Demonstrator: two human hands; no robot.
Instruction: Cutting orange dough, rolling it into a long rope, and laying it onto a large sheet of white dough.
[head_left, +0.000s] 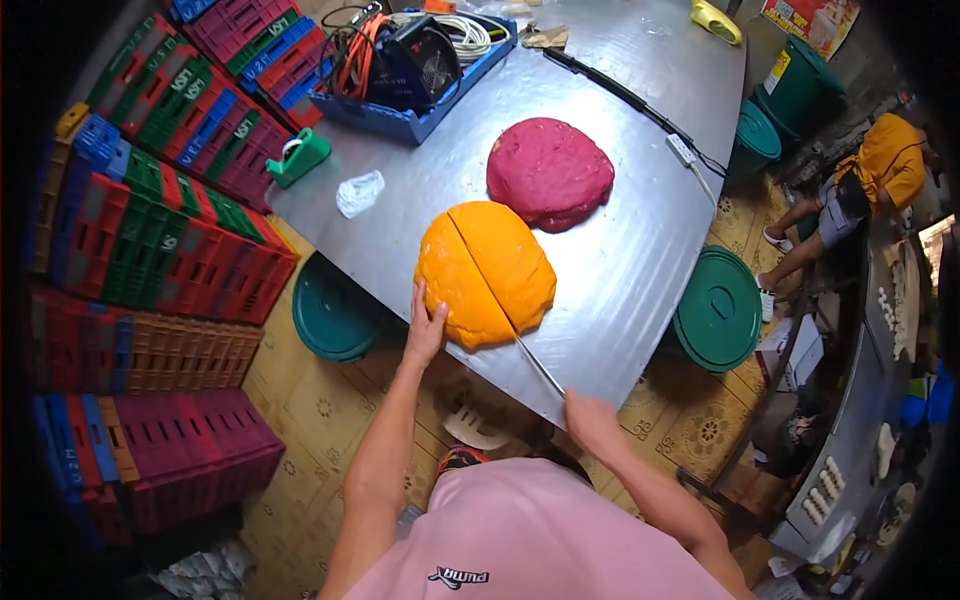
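Note:
A large mound of orange dough (pixel 455 280) lies near the front of the metal table (pixel 370 225), with a long straight cut line across it from upper left to lower right. My left hand (pixel 428 325) rests against its left side, fingers apart. My right hand (pixel 585 420) is closed at the end of a long thin blade (pixel 540 365), probably its handle end, which reaches into the lower right of the orange dough along the line. Behind it sits a magenta dough mound (pixel 548 172). A small crumpled clear bag (pixel 360 192) lies to the left.
A blue crate (pixel 410 125) with cables and a dark device, a green tape dispenser (pixel 295 160) and a power strip (pixel 683 152) are on the table. Stacked crates (pixel 200 260) stand left. Green lidded bins (pixel 715 310) flank the table. A person in yellow (pixel 885 160) is at a right-hand counter.

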